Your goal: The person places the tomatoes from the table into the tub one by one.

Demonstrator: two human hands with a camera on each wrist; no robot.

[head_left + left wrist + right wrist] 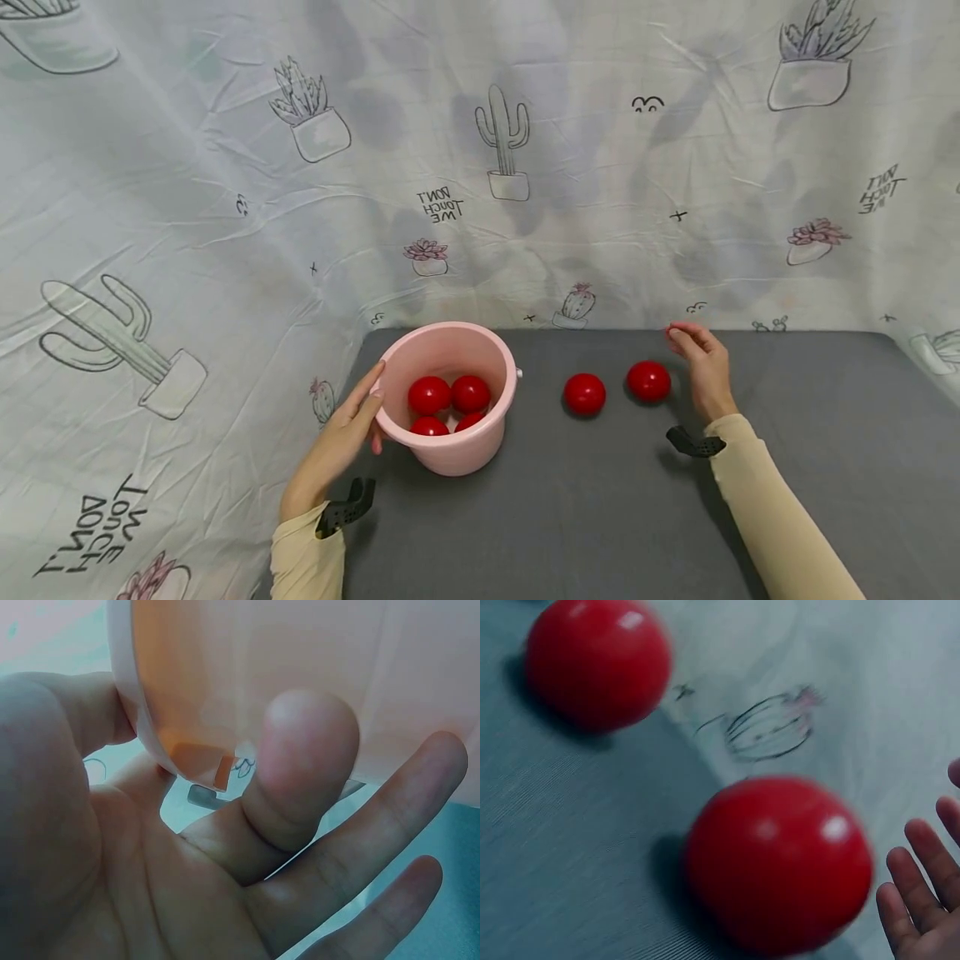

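A pink bucket (457, 454) stands on the grey table, with several shiny red balls (430, 395) inside. At its left side, my left hand (341, 442) holds the rim. In the left wrist view, the thumb and a finger meet the bucket's rim (124, 690), and other fingers (307, 765) lie along the outer wall. Two more red balls (584, 394) lie on the table to the right of the bucket. Just beyond the right-hand ball (648, 382) is my right hand (707, 371). Its spread fingers (922, 900) appear beside that ball in the right wrist view, apparently holding nothing.
Behind and to the left of the grey table (570, 517) hangs a white cloth (585, 167) printed with cacti and potted plants. A black strap mount (348, 508) sits on the left wrist, another mount (693, 442) on the right.
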